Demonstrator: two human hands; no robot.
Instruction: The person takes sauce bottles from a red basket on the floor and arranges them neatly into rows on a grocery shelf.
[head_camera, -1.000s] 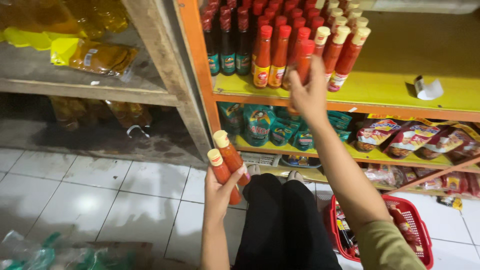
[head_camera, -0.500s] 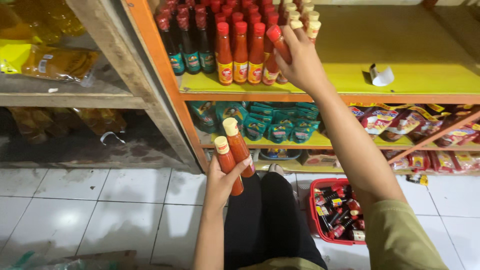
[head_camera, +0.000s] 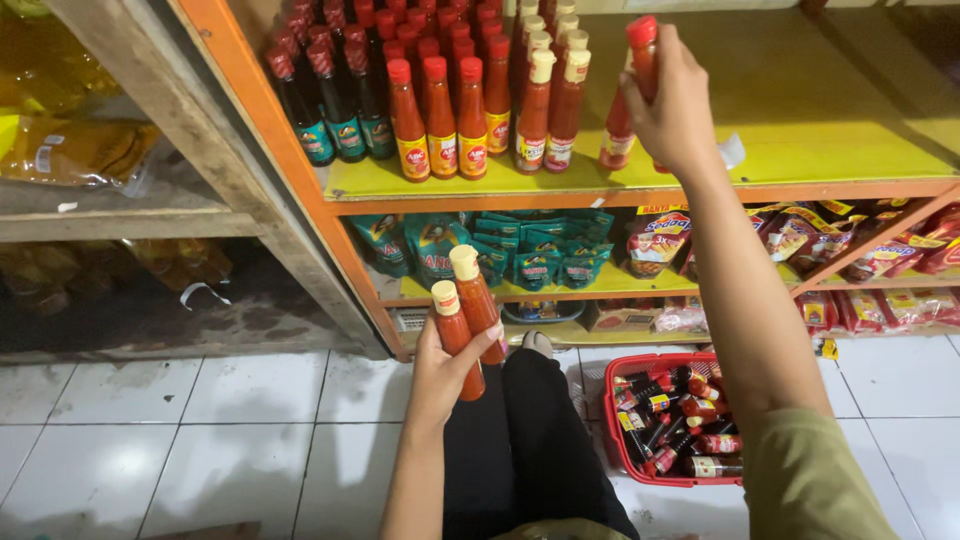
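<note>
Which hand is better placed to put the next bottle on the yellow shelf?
Right, probably. The right hand is already up at the yellow shelf, holding a red-capped bottle. The left hand is low, holding two bottles.

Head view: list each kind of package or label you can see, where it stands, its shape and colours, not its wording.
Sauce bottles, top yellow shelf: tall, red-orange, round yellow-red labels.
Dark bottles, left of those: red caps, teal labels.
Teal sachets, middle shelf: flat, green-blue.
Red pouches, middle shelf, right: flat, red-yellow.
Oil pouches, left wooden shelf: clear, yellow.
Red basket, floor: mixed small bottles.
</note>
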